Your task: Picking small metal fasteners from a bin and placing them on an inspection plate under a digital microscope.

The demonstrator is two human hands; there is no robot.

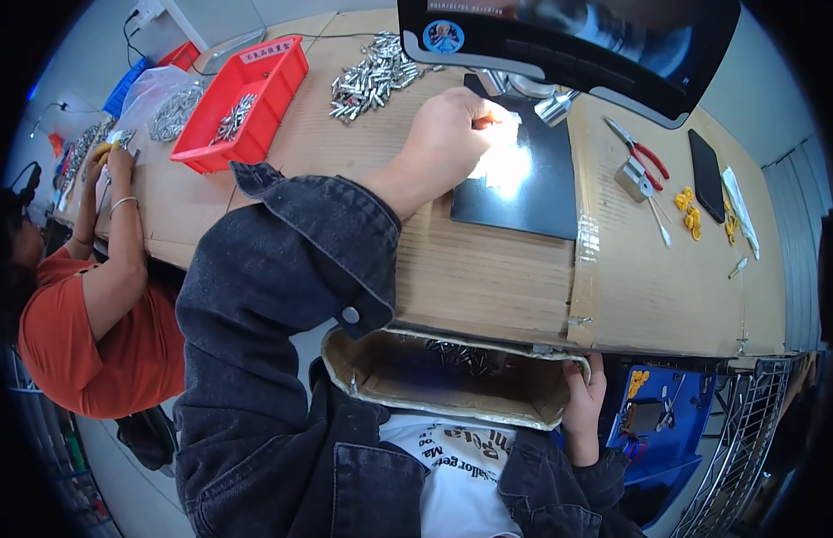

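Observation:
My left hand (452, 130) reaches over the dark base plate (515, 208) of a digital microscope, thumb and fingers pinched together under its bright light. Glare hides whatever is between the fingertips. Above the hand hang the microscope's screen (569, 40), which shows a magnified shiny metal part, and its lens. Low on the right, my right hand (585, 403) grips the right end of an open cardboard box (434, 408). This box sits against the table's front edge, close to my body, with several small metal parts (461, 354) inside.
Left of the plate are a pile of metal parts (376, 79) and a red bin (277, 99) holding more. Red-handled pliers (639, 152), a metal block (632, 179), yellow finger cots (688, 213) and a phone (706, 175) lie right. A co-worker (102, 332) works at far left.

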